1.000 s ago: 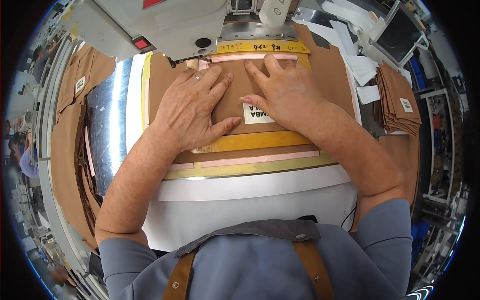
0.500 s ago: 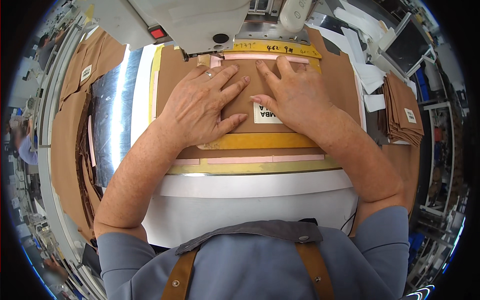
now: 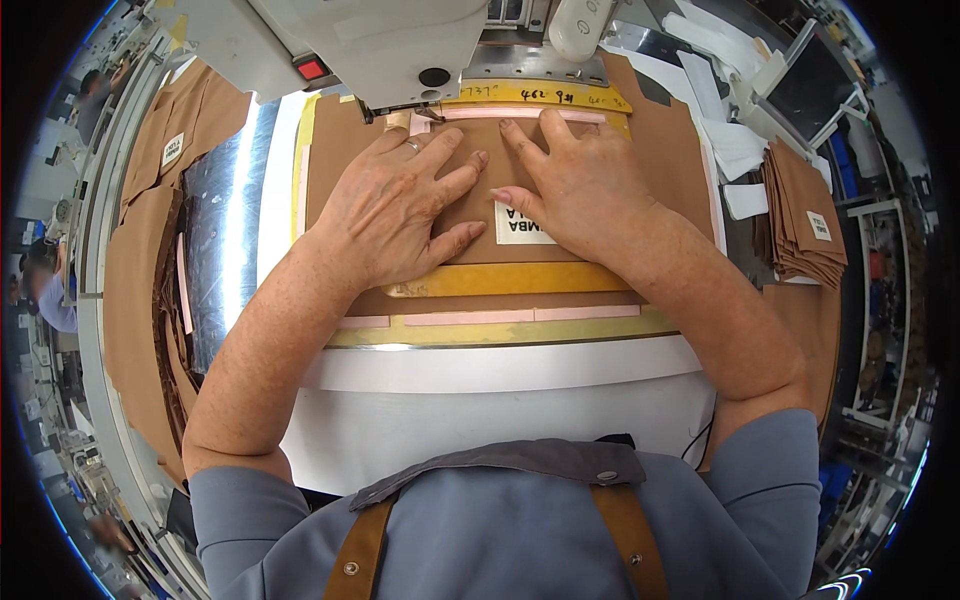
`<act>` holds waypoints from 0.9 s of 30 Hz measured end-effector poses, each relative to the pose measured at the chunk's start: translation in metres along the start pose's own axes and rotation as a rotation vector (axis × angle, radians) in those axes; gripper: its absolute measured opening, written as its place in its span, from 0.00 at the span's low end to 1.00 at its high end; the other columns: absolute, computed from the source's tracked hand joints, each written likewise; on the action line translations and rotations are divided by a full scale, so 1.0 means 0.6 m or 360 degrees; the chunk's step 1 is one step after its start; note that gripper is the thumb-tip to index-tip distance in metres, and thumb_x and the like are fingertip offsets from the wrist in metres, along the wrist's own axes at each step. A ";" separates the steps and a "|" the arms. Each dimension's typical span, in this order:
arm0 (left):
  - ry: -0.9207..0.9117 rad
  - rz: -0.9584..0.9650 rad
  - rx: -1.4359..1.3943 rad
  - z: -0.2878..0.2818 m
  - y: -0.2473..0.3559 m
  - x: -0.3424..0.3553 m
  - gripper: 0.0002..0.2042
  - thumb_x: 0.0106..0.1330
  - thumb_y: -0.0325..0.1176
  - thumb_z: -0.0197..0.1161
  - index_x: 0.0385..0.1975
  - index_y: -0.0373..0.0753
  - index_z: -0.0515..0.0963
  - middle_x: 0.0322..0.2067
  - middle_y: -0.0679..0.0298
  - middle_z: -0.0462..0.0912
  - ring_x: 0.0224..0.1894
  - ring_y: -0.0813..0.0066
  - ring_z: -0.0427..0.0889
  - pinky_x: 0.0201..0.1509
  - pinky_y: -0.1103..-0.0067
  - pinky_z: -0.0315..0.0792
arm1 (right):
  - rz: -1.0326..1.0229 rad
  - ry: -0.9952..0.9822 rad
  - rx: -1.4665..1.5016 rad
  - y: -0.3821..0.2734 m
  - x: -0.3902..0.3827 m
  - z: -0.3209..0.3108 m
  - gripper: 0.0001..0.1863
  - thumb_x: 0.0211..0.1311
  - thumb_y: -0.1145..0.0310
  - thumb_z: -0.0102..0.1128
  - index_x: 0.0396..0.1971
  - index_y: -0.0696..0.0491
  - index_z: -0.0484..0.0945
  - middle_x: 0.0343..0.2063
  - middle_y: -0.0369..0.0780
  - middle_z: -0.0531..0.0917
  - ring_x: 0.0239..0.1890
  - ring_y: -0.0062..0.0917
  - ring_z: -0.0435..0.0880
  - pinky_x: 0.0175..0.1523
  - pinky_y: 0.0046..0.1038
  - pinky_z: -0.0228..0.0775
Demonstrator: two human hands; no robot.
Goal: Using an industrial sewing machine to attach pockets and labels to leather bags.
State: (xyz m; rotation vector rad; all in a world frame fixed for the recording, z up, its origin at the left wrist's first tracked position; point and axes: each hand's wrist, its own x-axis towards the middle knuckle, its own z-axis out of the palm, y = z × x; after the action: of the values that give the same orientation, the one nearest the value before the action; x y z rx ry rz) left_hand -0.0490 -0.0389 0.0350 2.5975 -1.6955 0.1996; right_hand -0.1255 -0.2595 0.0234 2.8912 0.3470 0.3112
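Note:
My left hand [image 3: 390, 205] lies flat with fingers apart on a brown fabric piece [image 3: 470, 225], its fingertips close to the sewing machine's presser foot. To its right, my right hand [image 3: 585, 175] presses on the same fabric, fingers spread, the thumb over a white printed label [image 3: 520, 228]. Both hands hold nothing. Yellow template strips frame the fabric: a marked one [image 3: 560, 93] at the far side and a plain one [image 3: 510, 280] nearer me. A pink strip [image 3: 520, 114] runs just beyond my fingertips. The sewing machine head [image 3: 390, 50] hangs over the far left part.
Stacked brown fabric pieces [image 3: 140, 260] lie at the left beside a shiny metal plate [image 3: 232, 220]. More folded brown pieces [image 3: 805, 220] with a label sit at the right, near white scraps [image 3: 735, 150] and a screen [image 3: 815, 75]. A person [image 3: 55, 295] is at the far left.
The template with the fabric has slid slightly to the left, and both my hands have moved along with it, still flat on the fabric.

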 end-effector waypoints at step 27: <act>-0.0082 -0.0238 0.0336 -0.013 -0.010 -0.026 0.35 0.66 0.62 0.57 0.68 0.47 0.73 0.62 0.51 0.74 0.41 0.55 0.80 0.62 0.65 0.65 | -0.0088 0.0122 0.0099 -0.009 0.014 0.004 0.37 0.65 0.37 0.59 0.56 0.57 0.82 0.39 0.37 0.82 0.37 0.23 0.85 0.41 0.28 0.75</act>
State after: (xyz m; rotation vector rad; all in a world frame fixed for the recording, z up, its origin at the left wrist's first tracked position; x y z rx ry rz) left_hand -0.0504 -0.0216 0.0408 2.8911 -1.5639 0.3262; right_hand -0.1181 -0.2525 0.0215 2.9298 0.4568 0.4092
